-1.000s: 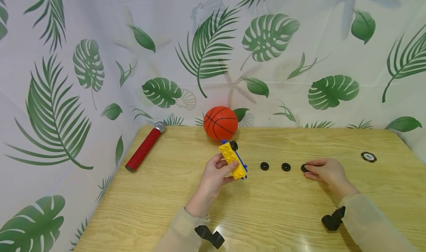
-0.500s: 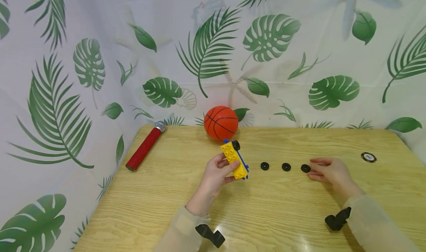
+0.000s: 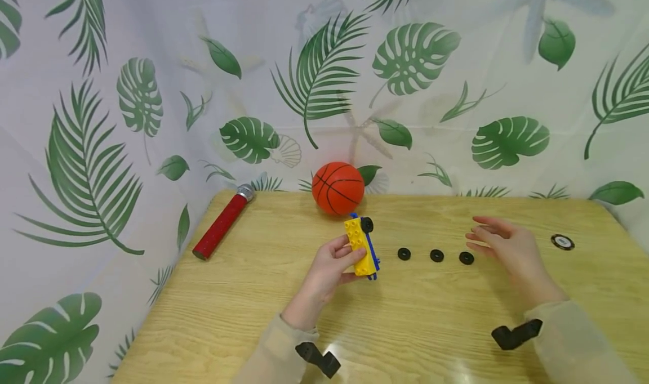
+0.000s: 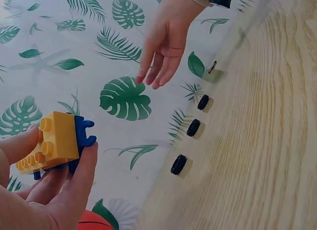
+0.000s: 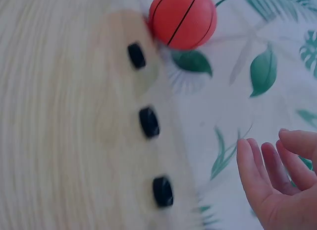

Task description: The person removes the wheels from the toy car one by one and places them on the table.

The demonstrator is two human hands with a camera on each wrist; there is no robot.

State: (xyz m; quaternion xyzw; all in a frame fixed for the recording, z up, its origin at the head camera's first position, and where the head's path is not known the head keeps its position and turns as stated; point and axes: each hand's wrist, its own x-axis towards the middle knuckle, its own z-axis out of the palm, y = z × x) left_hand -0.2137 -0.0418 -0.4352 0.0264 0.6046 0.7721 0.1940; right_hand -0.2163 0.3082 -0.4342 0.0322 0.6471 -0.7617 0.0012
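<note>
A yellow toy car (image 3: 361,249) with a studded block top and a blue base is gripped between the thumb and fingers of my left hand (image 3: 328,266). One black wheel (image 3: 367,224) shows on its far end. To its right, three small black tires lie flat in a row: a near one (image 3: 404,254), a middle one (image 3: 436,255) and a right one (image 3: 466,258). Above and right of the last tire hovers my right hand (image 3: 514,254), fingers loosely extended and holding nothing. In the right wrist view that hand (image 5: 280,185) is apart from the tires.
An orange-red basketball (image 3: 338,188) sits at the table's back edge, behind the car. At the left lies a red microphone (image 3: 223,223) with a silver head. A round poker chip (image 3: 563,241) rests on the wooden table (image 3: 405,322) at the right. Leaf-printed cloth (image 3: 431,108) hangs behind.
My right hand has let go of the right-hand tire, leaving it on the table, and has lifted away up and right. My left hand has turned the toy car slightly.
</note>
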